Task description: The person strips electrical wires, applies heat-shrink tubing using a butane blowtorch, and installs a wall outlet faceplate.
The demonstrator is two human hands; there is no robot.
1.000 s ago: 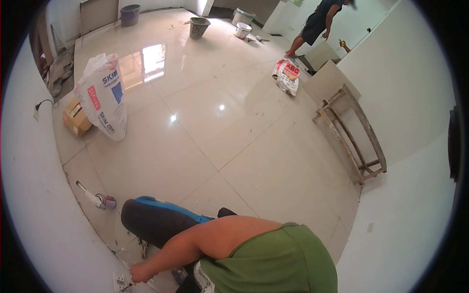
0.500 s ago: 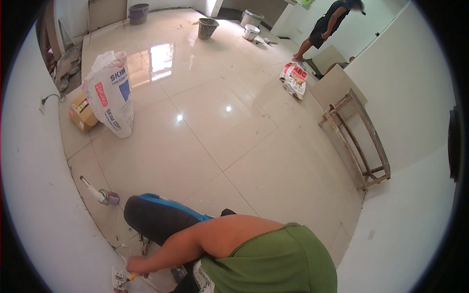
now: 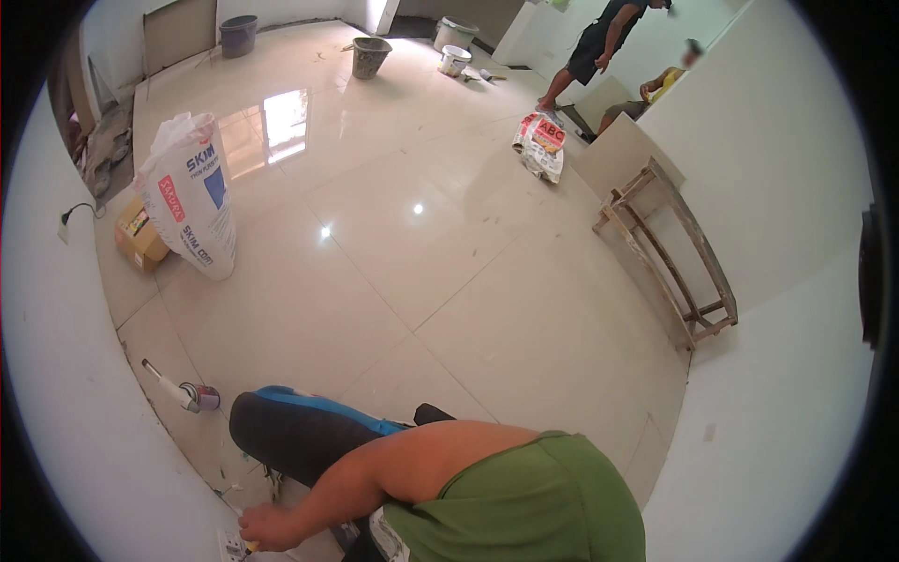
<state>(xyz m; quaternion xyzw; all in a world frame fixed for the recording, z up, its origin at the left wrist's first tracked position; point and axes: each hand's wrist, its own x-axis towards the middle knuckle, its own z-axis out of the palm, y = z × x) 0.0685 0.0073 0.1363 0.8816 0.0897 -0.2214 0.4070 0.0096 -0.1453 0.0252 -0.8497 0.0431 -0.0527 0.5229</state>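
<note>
My right hand (image 3: 269,527) reaches across to the base of the left wall, its fingers wrapped round the yellow handle of a screwdriver (image 3: 251,545). The tool points at a white wall outlet (image 3: 230,543), partly cut off at the lower edge of the picture. Whether its tip touches the outlet is hard to make out. My left hand is out of view. Beside the reaching arm is my bent knee (image 3: 290,426) in black trousers with a blue stripe.
A small can with a long white tool (image 3: 194,397) lies by the wall. A white sack (image 3: 201,206) and a cardboard box (image 3: 140,239) stand further off. A wooden bench frame (image 3: 679,262) leans right. Two people (image 3: 599,47) and several buckets (image 3: 372,58) are at the back.
The view has shifted, so the room sits further left and the outlet lower. My right hand stays on the screwdriver. The fingertips under the outlet have left view; a seated person shows at the back.
</note>
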